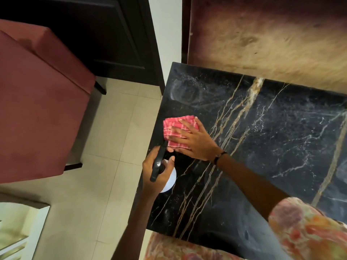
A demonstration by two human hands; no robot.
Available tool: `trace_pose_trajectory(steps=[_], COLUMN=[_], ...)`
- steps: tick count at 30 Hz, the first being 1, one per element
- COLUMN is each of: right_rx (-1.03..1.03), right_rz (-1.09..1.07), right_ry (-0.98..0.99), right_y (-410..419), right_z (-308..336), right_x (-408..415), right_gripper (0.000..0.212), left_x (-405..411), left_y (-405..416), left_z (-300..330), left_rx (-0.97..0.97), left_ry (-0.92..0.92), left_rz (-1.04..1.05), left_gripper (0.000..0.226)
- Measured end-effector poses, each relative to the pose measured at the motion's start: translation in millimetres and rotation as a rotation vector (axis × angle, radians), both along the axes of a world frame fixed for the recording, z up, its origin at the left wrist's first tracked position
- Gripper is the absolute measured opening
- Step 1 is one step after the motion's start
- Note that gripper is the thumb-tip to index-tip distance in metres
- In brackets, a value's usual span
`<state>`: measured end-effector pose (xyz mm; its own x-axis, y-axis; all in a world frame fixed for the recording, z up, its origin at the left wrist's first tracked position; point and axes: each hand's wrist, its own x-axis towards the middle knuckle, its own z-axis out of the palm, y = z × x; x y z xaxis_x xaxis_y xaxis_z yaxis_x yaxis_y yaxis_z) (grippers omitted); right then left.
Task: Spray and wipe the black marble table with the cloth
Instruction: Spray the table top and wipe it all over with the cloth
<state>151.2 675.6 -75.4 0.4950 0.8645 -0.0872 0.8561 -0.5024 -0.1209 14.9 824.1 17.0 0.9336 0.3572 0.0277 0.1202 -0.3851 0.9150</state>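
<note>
cloth: pink checked cloth (179, 132), folded, at table's left edge, mid-frame
right hand (195, 141): flat, fingers spread, pressing cloth
left hand (156, 168): wrapped round spray bottle (163, 169), just below cloth
table (262, 147): unwiped marble stretches right; right hand nearer

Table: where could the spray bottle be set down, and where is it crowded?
Bare marble table lies right of the right hand and along the wall edge. The left edge is crowded: cloth under the right hand, bottle in the left hand.
</note>
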Motion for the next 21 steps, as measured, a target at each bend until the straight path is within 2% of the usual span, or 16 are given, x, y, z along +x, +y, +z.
trace_pose_trajectory(steps=[4, 7, 9, 11, 14, 18, 21], right_rx=[-0.069, -0.095, -0.068, -0.057, -0.04, -0.019, -0.016], right_rz=[-0.179, -0.362, -0.439, -0.414, -0.262, -0.072, -0.165], right_ry=[-0.002, 0.053, 0.067, 0.067, 0.044, -0.023, -0.048], right_y=[-44, -22, 12, 47, 71, 26, -13], right_z=[4, 9, 11, 10, 8, -2, -3], right_x=[44, 83, 99, 104, 87, 74, 105], right_gripper=[0.057, 0.065, 0.067, 0.068, 0.063, 0.055, 0.057], left_x=[10, 24, 35, 49, 71, 96, 106], left_y=[9, 13, 14, 19, 25, 25, 29], left_z=[-1, -1, 4, 11, 11, 12, 9], left_rx=[-0.049, -0.159, -0.177, -0.199, -0.219, -0.219, -0.24], left_ry=[0.057, 0.204, 0.169, 0.098, 0.032, 0.028, -0.005], left_rz=[0.007, 0.078, 0.072, 0.017, -0.035, -0.041, -0.116], left_gripper=[0.02, 0.01, 0.005, 0.013, 0.016, 0.022, 0.024])
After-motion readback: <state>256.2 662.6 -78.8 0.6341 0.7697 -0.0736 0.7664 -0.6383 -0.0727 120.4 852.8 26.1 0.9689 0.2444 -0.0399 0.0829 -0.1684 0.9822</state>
